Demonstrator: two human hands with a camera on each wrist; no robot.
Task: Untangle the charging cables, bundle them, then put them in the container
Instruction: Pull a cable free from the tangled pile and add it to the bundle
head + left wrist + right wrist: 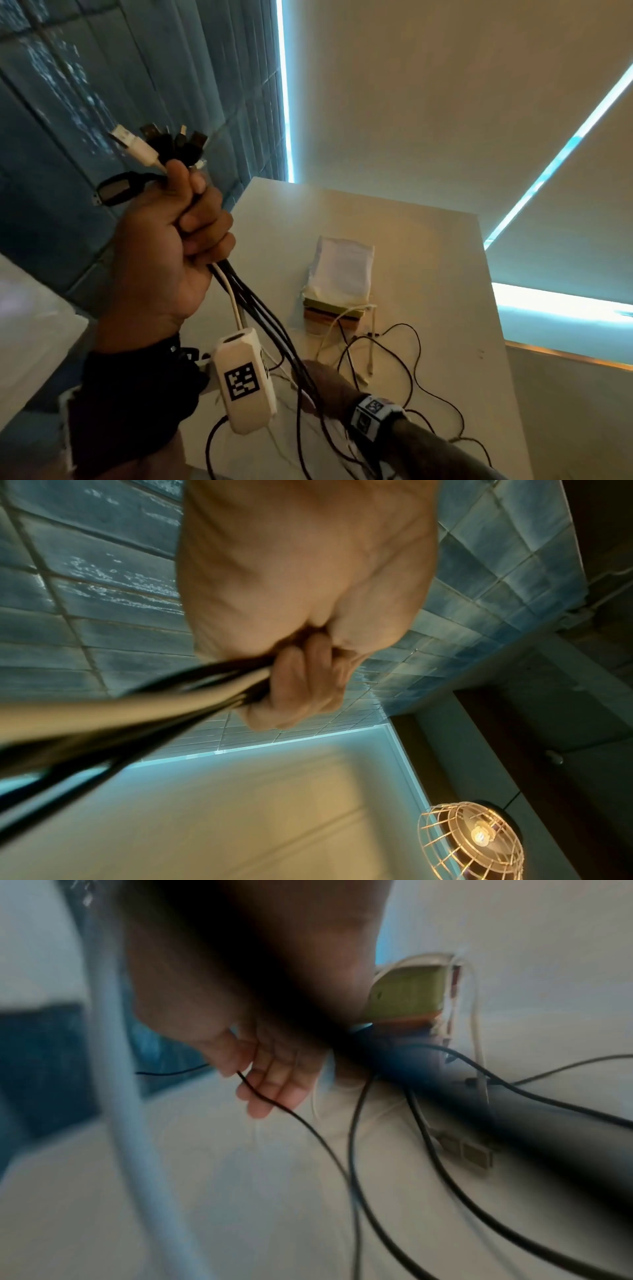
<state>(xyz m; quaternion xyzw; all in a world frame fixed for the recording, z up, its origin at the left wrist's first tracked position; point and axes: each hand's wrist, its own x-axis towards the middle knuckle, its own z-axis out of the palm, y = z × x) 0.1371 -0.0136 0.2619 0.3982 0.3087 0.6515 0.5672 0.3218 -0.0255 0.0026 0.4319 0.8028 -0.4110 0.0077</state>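
Note:
My left hand (191, 219) is raised above the white table (428, 246) and grips a bundle of black and white charging cables (246, 301). Their USB plugs (154, 144) stick up out of the fist. In the left wrist view, the fingers (298, 680) curl tight round the cables (137, 704). The strands hang down to a loose tangle (394, 370) on the table. My right hand (318, 377) is low among the hanging strands. Its fingers (274, 1080) are straight, and a thin black cable (308, 1123) lies across them. A white cloth pouch (342, 270) lies on a green and brown stack (329, 313).
A blue tiled wall (102, 85) stands close on the left. The table's right edge (496, 325) drops off beside the tangle. Loose USB plugs (472, 1153) lie on the tabletop near my right hand. A caged lamp (479, 837) shows in the left wrist view.

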